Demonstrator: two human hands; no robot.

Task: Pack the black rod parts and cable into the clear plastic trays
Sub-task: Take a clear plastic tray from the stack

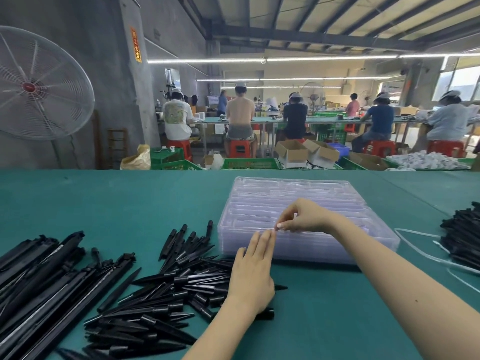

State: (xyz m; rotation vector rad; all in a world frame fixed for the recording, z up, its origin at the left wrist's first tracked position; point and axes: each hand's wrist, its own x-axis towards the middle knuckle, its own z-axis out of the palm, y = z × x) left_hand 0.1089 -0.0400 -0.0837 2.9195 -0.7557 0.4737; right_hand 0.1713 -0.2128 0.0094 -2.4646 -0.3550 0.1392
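Clear plastic trays point(298, 214) sit stacked on the green table point(130, 203), centre-right, w/ nothing visible in the top tray's long moulded slots. Right hand point(304, 216) hovers over the stack's near half, thumb & forefinger pinched together at the top tray's front edge; can't tell for sure whether they grip the tray lip or a thin film. Left hand point(253, 271) lies flat, fingers straight & close together, tips touching the stack's front-left edge, holding nothing.

Black spike parts point(166, 294) lie in a loose heap on the table left of & under the left wrist, none in a tray. Longer black rod parts point(46, 276) are piled at far left, also loose. Another black rod bundle point(465, 237) sits at the right edge, w/ a white cable point(420, 250) looping on the table between it & the trays.

Beyond the table: green crates point(249, 163), contents unclear; open cardboard boxes point(306, 152); workers on red stools point(239, 148); big fan point(39, 84) at left.
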